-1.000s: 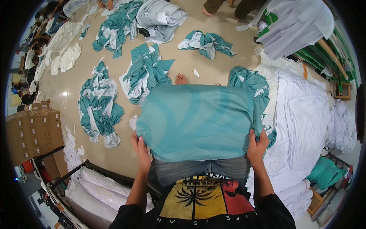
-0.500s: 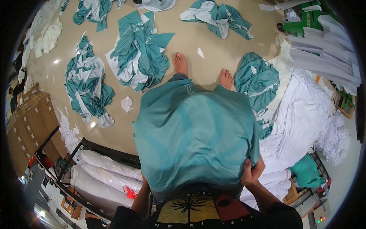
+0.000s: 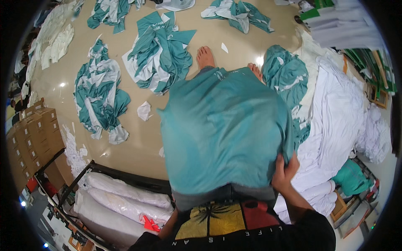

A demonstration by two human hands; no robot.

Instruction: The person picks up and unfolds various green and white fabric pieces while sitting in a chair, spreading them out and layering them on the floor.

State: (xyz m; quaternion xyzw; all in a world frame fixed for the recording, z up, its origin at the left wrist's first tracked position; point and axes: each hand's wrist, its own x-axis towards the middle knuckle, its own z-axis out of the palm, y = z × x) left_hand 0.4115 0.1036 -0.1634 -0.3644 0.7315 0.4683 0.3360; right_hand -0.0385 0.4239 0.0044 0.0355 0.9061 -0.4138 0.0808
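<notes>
A teal fabric panel (image 3: 226, 129) with faint curved bands and small white lettering at its far edge lies draped over my lap and knees. At its right near edge, my right hand (image 3: 285, 172) pinches the cloth between thumb and fingers. My left forearm (image 3: 168, 225) reaches up beside my left hip. The left hand itself is hidden beside the panel's lower left edge, so its fingers do not show. My bare feet show past the far edge of the panel.
Teal and white cloth heaps (image 3: 102, 92) lie on the tan floor, another (image 3: 284, 75) by my right foot. White fabric (image 3: 335, 117) is piled at right. Plastic-wrapped rolls (image 3: 121, 196) rest in a black-framed rack at lower left, near stacked cardboard boxes (image 3: 35, 134).
The panel's near edge has shifted away from my waist, uncovering my dark waistband. My right hand keeps its pinch on the edge. The whole view has shifted slightly.
</notes>
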